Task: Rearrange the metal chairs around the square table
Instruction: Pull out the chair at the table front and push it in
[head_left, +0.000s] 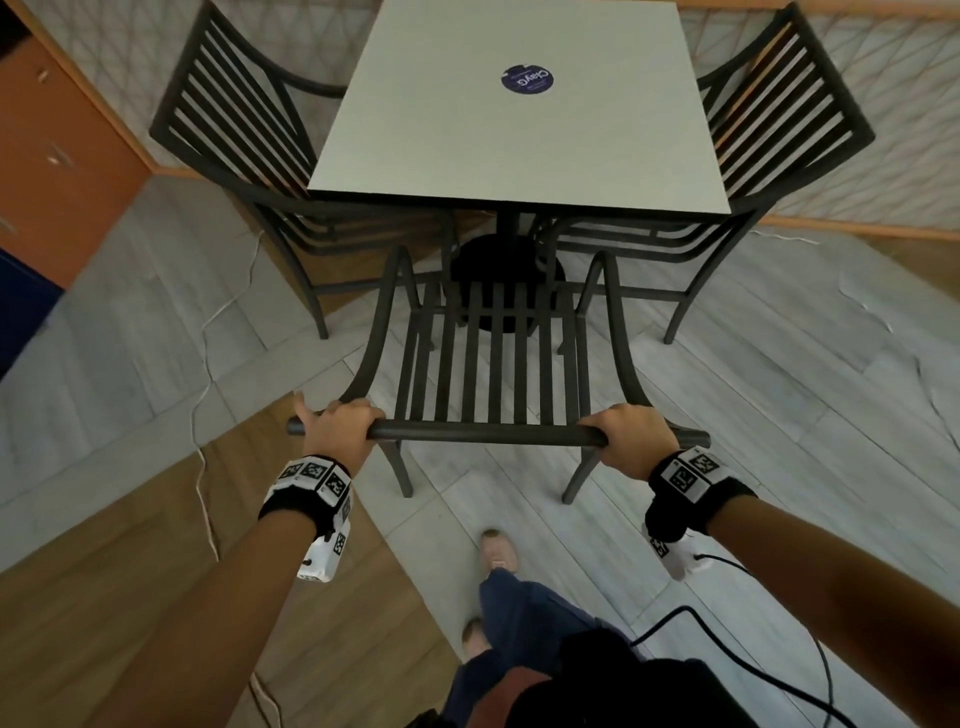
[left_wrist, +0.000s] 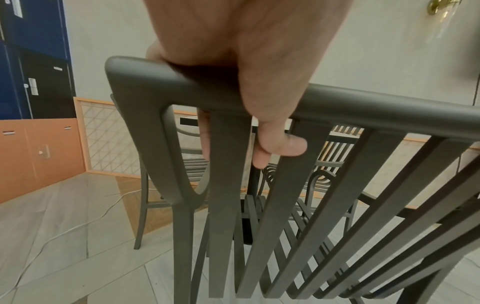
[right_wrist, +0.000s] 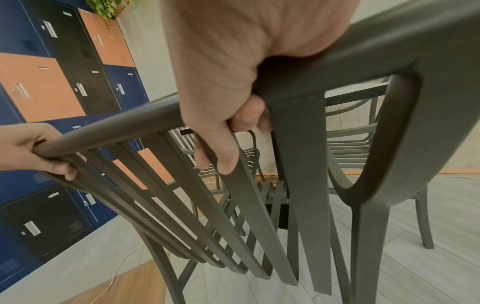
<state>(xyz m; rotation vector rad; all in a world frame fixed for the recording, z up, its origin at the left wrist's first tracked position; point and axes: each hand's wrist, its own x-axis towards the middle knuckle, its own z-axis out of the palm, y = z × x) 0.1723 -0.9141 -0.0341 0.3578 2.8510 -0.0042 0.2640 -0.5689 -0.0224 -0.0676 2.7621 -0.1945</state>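
At the bottom of the head view the person's dark blue trouser legs (head_left: 514, 623) and light shoes (head_left: 498, 551) stand on pale grey floor planks (head_left: 779, 395), with a black cable (head_left: 727, 639) trailing at lower right. Both forearms reach up the frame, each with a black wrist band carrying white coded markers.

The left hand (head_left: 335, 423) is wrapped over the left end of the near chair's top rail (head_left: 488, 432), fingers curled round it; the left wrist view shows the thumb (left_wrist: 280, 144) hooked under the rail against a slat. The right hand (head_left: 631, 439) grips the same rail near its right end, fingers curled over the top and, in the right wrist view, a fingertip (right_wrist: 226, 162) lying down along a back slat.

The near metal chair (head_left: 493, 358), dark grey with vertical back slats, sits in the lower middle of the frame, its seat pointing up toward the square table (head_left: 519, 145); its front edge lies near the table's round black base (head_left: 506, 280), just short of the tabletop's near edge.

The pale tabletop fills the upper middle, bearing a round dark blue sticker (head_left: 527, 79). A second metal chair (head_left: 234, 130) stands at the table's left side, upper left, and a third (head_left: 779, 124) at its right side, upper right, both seats tucked under the top. A white cord (head_left: 208, 364) runs over the floor at left, beside a wood-toned strip. Orange and blue lockers (head_left: 47, 171) fill the far left edge; a lattice-patterned panel (head_left: 883, 104) backs the table.
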